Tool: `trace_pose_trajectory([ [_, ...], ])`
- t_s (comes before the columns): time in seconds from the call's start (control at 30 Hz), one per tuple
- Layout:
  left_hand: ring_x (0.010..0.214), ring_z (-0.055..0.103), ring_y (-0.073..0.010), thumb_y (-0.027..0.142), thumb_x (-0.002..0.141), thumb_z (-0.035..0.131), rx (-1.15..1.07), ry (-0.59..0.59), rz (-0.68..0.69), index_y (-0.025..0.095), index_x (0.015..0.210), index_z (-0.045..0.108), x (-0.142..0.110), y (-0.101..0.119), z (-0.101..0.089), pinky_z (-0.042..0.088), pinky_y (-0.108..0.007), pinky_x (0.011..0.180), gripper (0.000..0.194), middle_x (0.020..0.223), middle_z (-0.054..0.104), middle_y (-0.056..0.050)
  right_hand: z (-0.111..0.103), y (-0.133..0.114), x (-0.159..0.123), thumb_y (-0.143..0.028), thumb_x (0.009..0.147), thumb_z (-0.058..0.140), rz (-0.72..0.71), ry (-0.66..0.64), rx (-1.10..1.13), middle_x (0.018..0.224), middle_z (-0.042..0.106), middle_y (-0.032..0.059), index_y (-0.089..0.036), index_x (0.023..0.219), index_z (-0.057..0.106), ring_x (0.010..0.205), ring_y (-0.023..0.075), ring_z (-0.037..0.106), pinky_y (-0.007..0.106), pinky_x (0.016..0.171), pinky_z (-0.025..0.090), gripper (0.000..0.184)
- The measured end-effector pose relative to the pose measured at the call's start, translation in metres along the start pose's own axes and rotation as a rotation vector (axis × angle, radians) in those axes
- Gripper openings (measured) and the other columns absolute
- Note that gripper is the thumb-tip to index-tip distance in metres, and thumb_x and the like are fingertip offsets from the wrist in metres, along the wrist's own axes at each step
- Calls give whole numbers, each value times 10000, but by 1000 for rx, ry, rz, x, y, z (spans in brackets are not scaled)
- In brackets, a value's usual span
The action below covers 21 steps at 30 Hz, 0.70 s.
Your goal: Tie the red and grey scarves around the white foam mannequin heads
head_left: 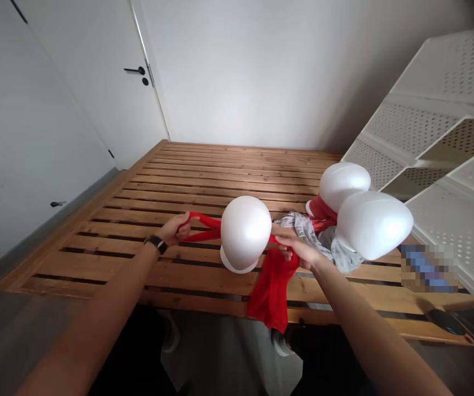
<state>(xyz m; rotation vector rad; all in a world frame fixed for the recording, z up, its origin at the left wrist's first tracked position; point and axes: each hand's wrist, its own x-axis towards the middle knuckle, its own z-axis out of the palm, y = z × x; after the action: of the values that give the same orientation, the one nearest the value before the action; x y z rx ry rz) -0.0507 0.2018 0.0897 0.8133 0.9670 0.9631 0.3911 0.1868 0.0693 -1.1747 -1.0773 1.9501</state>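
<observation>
A white mannequin head stands upright on the slatted wood in front of me. Behind its neck runs a red scarf, its two sides stretched out left and right. My left hand, with a dark watch on the wrist, is closed on the scarf to the left of the head. On the other side my right hand grips the scarf close to the head. From there the red cloth hangs down over the front edge of the slats. The part behind the head is hidden.
To the right, two more white mannequin heads stand close together, one with red cloth and one with grey cloth round the base. White perforated shelving rises at the right. A dark item lies near the front right edge. A door handle shows back left.
</observation>
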Motion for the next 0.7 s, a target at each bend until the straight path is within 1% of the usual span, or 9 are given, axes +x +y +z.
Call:
trace_pose_trajectory([
  [0.07, 397, 391, -96, 596, 932, 539, -100, -62, -62, 118, 1001, 708, -38, -37, -1, 310, -221, 423, 511, 498, 473, 14, 16, 35, -21, -413, 766, 832, -20, -14, 65, 651, 482, -73, -222, 941, 535, 484, 71, 382, 204, 441, 301, 394],
  [0.13, 540, 599, -183, 571, 886, 526, -202, -130, -124, 113, 956, 728, -63, -71, 11, 455, -286, 523, 506, 630, 639, -88, 39, 62, -34, -349, 741, 816, -60, 30, 145, 703, 546, -58, -244, 1055, 553, 530, 105, 476, 235, 487, 396, 423],
  [0.17, 614, 654, -218, 524, 844, 555, -235, -162, -148, 113, 941, 734, -70, -87, 21, 490, -309, 567, 459, 695, 685, -120, 52, 73, -36, -326, 729, 802, -86, 62, 191, 745, 584, -46, -260, 1114, 547, 574, 130, 532, 262, 526, 452, 466],
  [0.27, 677, 697, -232, 349, 726, 673, -163, -179, -221, 134, 929, 740, -73, -128, 60, 507, -300, 592, 303, 766, 722, -131, 93, 98, -33, -317, 705, 761, -152, 180, 336, 886, 665, -8, -301, 1184, 498, 731, 213, 650, 357, 631, 556, 546],
  [0.33, 671, 698, -224, 279, 694, 738, -8, -141, -246, 154, 918, 739, -67, -147, 86, 503, -292, 578, 255, 784, 724, -124, 118, 114, -27, -407, 734, 724, -195, 267, 415, 967, 689, 13, -317, 1180, 478, 807, 253, 683, 400, 645, 575, 518],
  [0.4, 674, 694, -231, 274, 683, 782, 111, -129, -207, 168, 896, 735, -62, -161, 107, 519, -314, 584, 242, 796, 722, -116, 137, 130, -20, -527, 768, 659, -238, 368, 440, 1018, 700, 32, -315, 1133, 489, 867, 283, 696, 428, 659, 582, 456],
  [0.47, 745, 696, -252, 291, 684, 801, 185, -136, -98, 183, 912, 734, -60, -168, 121, 559, -360, 664, 261, 832, 728, -107, 151, 146, -15, -577, 768, 609, -268, 483, 382, 1000, 706, 41, -307, 1066, 508, 923, 309, 692, 450, 701, 584, 414],
  [0.6, 1049, 672, -301, 333, 713, 798, 380, -125, 135, 206, 1025, 745, -59, -169, 136, 533, -406, 981, 341, 1020, 755, -108, 167, 169, -17, -524, 804, 544, -243, 636, -54, 1013, 725, 54, -305, 1004, 574, 1082, 354, 642, 494, 867, 552, 298],
  [0.7, 1158, 643, -302, 399, 718, 794, 506, -137, 147, 199, 1075, 751, -57, -168, 143, 469, -401, 1111, 411, 1137, 753, -118, 178, 177, -27, -423, 821, 503, -241, 673, -287, 1110, 703, 71, -295, 1008, 600, 1185, 364, 583, 511, 1028, 476, 247],
])
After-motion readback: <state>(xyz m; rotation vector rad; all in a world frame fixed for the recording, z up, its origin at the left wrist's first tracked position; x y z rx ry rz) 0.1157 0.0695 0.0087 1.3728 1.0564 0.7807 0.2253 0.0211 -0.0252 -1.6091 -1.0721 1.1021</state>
